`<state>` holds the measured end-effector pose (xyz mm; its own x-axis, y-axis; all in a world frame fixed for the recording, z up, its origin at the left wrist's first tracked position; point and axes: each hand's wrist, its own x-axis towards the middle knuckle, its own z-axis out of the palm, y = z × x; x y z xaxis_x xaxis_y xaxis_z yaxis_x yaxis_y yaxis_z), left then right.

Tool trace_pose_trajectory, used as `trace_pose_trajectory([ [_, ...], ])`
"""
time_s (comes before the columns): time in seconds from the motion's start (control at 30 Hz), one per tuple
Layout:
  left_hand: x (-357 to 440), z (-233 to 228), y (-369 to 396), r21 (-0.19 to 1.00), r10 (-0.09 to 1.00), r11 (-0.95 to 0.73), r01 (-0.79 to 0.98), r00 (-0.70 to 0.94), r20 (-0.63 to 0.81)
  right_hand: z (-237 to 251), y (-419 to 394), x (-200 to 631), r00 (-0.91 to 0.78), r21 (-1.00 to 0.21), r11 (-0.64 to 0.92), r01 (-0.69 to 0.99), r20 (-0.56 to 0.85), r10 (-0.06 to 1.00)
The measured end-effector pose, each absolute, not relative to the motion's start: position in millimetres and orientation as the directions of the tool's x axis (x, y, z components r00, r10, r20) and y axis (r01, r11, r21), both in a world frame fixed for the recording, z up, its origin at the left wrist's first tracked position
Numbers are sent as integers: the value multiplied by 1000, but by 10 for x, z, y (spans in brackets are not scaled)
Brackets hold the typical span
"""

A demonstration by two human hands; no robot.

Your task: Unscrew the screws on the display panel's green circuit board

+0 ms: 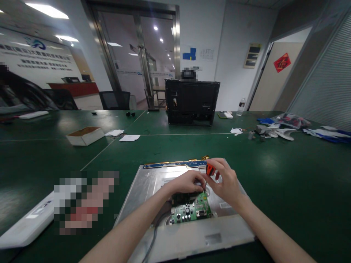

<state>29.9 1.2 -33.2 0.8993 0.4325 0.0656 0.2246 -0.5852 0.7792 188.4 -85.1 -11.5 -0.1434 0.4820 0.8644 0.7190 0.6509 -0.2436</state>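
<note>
A silver display panel (153,182) lies back side up on the green table in front of me. A green circuit board (192,211) is set in its middle, and a blue strip board (175,164) runs along its far edge. My left hand (184,183) rests on the top edge of the green board, fingers curled down on it. My right hand (223,179) grips a small screwdriver with an orange handle (210,169), its tip pointing down at the board's upper right corner.
A black monitor back shell (191,102) stands upright across the table. A small cardboard box (85,135) and papers lie at the left, a white plastic part (27,226) at the near left, tools, bags and a bottle (241,106) at the right.
</note>
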Motion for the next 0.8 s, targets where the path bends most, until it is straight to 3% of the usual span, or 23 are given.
trace_pose_trajectory([
  [0.27,295,-346,9,773,443,-589,233,894,68,-73,-892,1833,-178,-262,672,693,841,511],
  [0.43,290,-351,23,781,424,-585,219,903,65,-137,-870,1870,-112,-309,635,708,839,532],
  [0.8,295,-338,5,771,429,-596,223,901,71,-57,-901,1836,-177,-276,657,702,826,535],
])
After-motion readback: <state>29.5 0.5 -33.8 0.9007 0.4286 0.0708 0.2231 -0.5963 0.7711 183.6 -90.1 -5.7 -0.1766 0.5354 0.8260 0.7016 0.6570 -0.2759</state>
